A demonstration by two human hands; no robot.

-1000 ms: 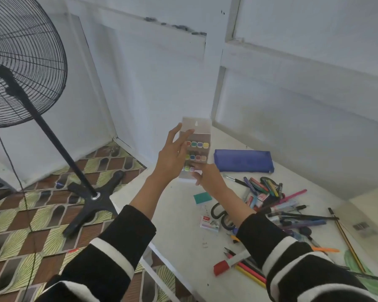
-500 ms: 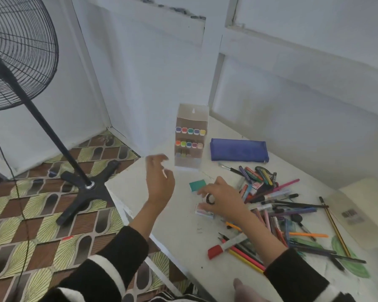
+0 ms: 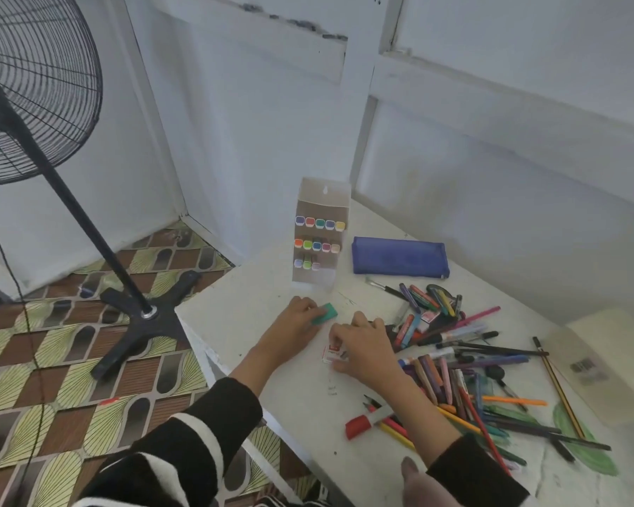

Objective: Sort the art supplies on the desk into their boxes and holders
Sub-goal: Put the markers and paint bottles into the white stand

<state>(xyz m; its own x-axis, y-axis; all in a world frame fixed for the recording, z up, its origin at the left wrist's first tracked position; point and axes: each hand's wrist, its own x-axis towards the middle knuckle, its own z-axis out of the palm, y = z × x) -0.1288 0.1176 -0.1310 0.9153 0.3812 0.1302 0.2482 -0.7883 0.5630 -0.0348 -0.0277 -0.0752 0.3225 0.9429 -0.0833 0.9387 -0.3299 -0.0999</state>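
Observation:
A marker box (image 3: 317, 236) with rows of coloured caps stands upright near the desk's far left corner. In front of it my left hand (image 3: 294, 325) pinches a green eraser (image 3: 324, 313) lying on the desk. Just to the right, my right hand (image 3: 363, 345) grips a small white box with a red label (image 3: 332, 353). A blue zip pouch (image 3: 399, 256) lies flat right of the marker box. A heap of pens, pencils and crayons (image 3: 465, 360) spreads over the desk's right half, partly hidden by my right forearm.
A red-capped white marker (image 3: 368, 420) lies near the desk's front edge. A pale book with a barcode (image 3: 593, 364) sits at the far right. A black standing fan (image 3: 33, 115) stands on the tiled floor left of the white desk (image 3: 242, 305).
Both hands let go of the marker box, which now stands on the desk. They came down; the left took the green eraser, the right the small white box.

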